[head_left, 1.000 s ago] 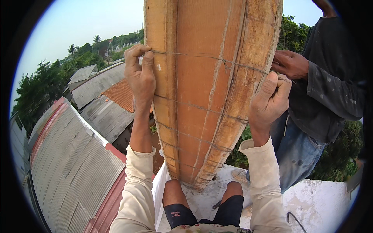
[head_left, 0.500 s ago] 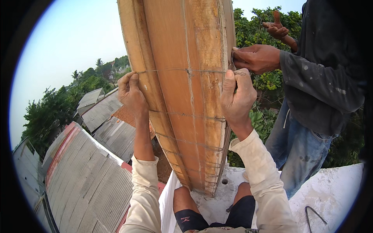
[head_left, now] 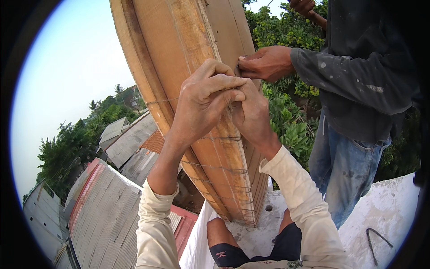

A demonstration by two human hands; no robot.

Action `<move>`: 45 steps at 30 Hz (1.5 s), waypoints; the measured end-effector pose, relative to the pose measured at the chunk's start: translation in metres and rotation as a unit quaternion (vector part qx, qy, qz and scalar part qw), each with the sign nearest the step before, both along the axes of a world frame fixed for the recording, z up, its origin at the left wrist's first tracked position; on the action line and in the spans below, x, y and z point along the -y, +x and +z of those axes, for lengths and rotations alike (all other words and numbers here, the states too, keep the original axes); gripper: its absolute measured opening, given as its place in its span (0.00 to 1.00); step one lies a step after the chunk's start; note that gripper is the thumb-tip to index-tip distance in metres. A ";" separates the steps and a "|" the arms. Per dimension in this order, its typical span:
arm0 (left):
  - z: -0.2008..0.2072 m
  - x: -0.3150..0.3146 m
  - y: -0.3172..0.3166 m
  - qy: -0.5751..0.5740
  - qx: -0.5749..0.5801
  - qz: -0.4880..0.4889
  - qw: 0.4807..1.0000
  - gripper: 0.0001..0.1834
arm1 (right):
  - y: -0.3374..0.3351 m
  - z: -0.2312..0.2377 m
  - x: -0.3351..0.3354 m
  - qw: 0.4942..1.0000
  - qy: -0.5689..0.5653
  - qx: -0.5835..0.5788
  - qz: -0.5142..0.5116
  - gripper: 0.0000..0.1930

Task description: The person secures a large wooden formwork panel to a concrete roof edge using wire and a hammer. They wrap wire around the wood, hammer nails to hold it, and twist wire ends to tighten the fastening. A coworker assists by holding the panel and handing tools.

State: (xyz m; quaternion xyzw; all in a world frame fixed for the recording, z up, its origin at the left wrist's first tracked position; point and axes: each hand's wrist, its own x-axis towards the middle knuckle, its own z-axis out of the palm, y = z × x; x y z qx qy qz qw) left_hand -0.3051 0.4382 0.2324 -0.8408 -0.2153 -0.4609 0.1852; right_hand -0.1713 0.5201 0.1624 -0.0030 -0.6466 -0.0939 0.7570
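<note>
A tall wooden column form [head_left: 192,40] stands upright before me, plywood framed by timber battens. Thin binding wire [head_left: 163,101] crosses its face and runs behind my left hand [head_left: 201,101], whose fingers are pinched at the form's right corner. My right hand [head_left: 251,114] is closed at the same corner, its fingers touching the left's. Between them they grip the wire, though its end is hidden by the fingers. Lower down, several more wire ties [head_left: 224,169] circle the form. A co-worker's hand [head_left: 266,62] pinches at the right side face, just beyond my hands.
The co-worker in a dark jacket [head_left: 358,85] and jeans stands close on the right. Underfoot is a white slab [head_left: 371,210] with a small hole [head_left: 268,208] and a bent metal rod [head_left: 371,242]. Beyond the left edge, corrugated roofs [head_left: 107,210] lie well below.
My left hand has moved from the form's left edge across to its right corner, joining my right hand. My view has shifted, showing more of the form's right side.
</note>
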 end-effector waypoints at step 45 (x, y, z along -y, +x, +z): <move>-0.019 -0.022 0.000 -0.145 0.291 -0.275 0.905 0.10 | 0.062 0.029 -0.003 0.955 0.052 0.203 -0.211 0.10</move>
